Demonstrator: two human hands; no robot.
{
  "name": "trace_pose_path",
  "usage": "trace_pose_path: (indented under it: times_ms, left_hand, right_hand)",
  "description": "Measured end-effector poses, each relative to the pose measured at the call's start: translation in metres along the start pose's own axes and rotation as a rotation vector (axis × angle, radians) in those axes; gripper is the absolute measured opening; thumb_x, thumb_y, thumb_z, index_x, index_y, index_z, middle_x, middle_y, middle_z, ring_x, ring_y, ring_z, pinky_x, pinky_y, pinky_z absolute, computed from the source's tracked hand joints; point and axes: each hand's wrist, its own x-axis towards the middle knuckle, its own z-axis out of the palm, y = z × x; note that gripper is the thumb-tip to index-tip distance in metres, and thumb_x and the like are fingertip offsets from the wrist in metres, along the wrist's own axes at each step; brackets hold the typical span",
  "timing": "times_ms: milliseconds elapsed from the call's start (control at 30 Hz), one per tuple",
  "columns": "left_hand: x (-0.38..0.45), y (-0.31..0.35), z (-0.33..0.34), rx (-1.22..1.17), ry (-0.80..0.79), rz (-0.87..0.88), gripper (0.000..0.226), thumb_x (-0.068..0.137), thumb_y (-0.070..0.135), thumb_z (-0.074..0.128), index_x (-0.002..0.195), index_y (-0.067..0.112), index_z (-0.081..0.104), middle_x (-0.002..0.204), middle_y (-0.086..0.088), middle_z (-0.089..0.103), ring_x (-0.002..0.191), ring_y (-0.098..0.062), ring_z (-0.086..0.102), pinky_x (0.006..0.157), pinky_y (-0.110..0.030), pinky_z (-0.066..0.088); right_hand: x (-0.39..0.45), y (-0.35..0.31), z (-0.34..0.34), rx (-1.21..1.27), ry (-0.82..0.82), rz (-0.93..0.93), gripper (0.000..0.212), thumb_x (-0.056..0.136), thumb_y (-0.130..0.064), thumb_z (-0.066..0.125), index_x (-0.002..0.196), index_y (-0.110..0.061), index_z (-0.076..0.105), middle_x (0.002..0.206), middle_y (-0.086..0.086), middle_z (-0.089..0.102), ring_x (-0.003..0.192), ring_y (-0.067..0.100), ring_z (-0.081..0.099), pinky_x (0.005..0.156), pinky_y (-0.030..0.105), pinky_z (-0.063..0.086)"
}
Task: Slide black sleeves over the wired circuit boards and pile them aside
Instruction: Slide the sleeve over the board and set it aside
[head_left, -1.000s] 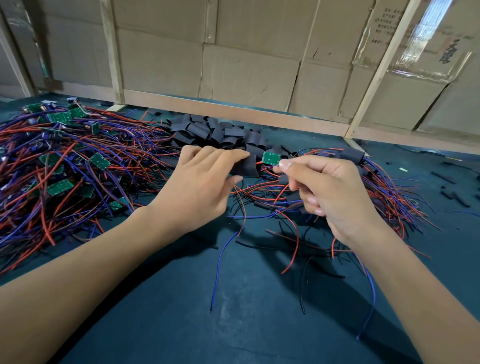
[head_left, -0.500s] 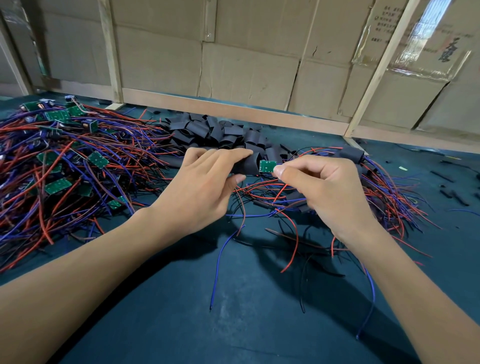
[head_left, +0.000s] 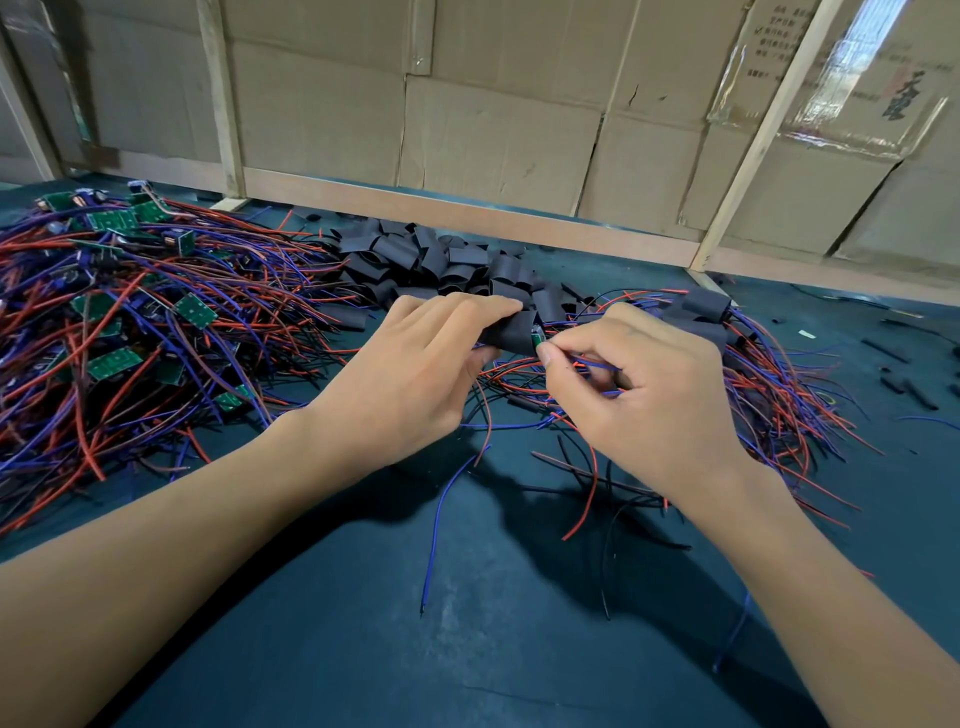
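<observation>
My left hand (head_left: 415, 374) holds a black sleeve (head_left: 511, 332) between fingers and thumb at the table's middle. My right hand (head_left: 639, 384) pinches a small green circuit board (head_left: 536, 340) by its wired end; most of the board is inside the sleeve's mouth, only an edge showing. Its red, blue and black wires (head_left: 519, 426) trail down toward me. A heap of loose black sleeves (head_left: 436, 260) lies just behind my hands. Unsleeved wired boards (head_left: 114, 312) are massed at the left. Sleeved boards (head_left: 701, 312) with their wires pile at the right.
The work surface is a dark teal mat (head_left: 363, 623). A wooden rail (head_left: 467, 208) and cardboard wall (head_left: 493, 130) close off the back. Small black offcuts (head_left: 893, 364) are scattered at the far right.
The green board, fully visible beside the sleeve a second ago, has gone into the sleeve's mouth as my hands came together. The view has tilted down slightly.
</observation>
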Motion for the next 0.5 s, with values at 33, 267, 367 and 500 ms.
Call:
trace_pose_path:
  times_ms: [33, 267, 367, 500]
  left_hand:
    - [-0.0002, 0.0, 0.0, -0.014, 0.004, -0.012, 0.036, 0.096, 0.003, 0.059, 0.131, -0.004, 0.057, 0.12, -0.014, 0.065, 0.107, -0.028, 0.058, 0.085, -0.047, 0.046]
    - [0.0007, -0.0001, 0.0023, -0.121, 0.038, -0.036, 0.036, 0.099, 0.0, 0.052, 0.135, -0.008, 0.051, 0.13, -0.021, 0.056, 0.108, -0.033, 0.06, 0.097, -0.044, 0.051]
    - [0.0011, -0.0027, 0.0031, -0.085, 0.045, 0.006, 0.037, 0.099, -0.001, 0.052, 0.136, -0.009, 0.05, 0.129, -0.022, 0.056, 0.118, -0.034, 0.057, 0.103, -0.04, 0.047]
    - [0.0017, -0.0041, 0.0068, -0.025, 0.056, 0.061, 0.039, 0.099, -0.002, 0.053, 0.138, -0.009, 0.05, 0.126, -0.022, 0.057, 0.119, -0.035, 0.058, 0.105, -0.043, 0.047]
  right_hand:
    - [0.0002, 0.0001, 0.0, 0.012, -0.01, 0.007, 0.01, 0.091, -0.016, 0.074, 0.083, -0.012, 0.078, 0.069, -0.006, 0.055, 0.057, 0.011, 0.05, 0.058, 0.026, 0.043]
    - [0.0033, -0.0016, 0.0026, 0.546, -0.04, 0.522, 0.015, 0.082, -0.025, 0.085, 0.076, -0.03, 0.073, 0.071, -0.007, 0.071, 0.061, 0.009, 0.057, 0.058, 0.033, 0.05]
    - [0.0051, 0.0007, 0.0013, 0.588, -0.067, 0.483, 0.012, 0.086, -0.02, 0.082, 0.084, -0.032, 0.079, 0.074, -0.016, 0.072, 0.06, 0.001, 0.059, 0.061, 0.019, 0.047]
    - [0.0035, -0.0004, 0.0032, 0.568, -0.088, 0.46, 0.014, 0.085, -0.019, 0.081, 0.091, -0.031, 0.078, 0.085, -0.012, 0.073, 0.071, 0.008, 0.062, 0.071, 0.027, 0.049]
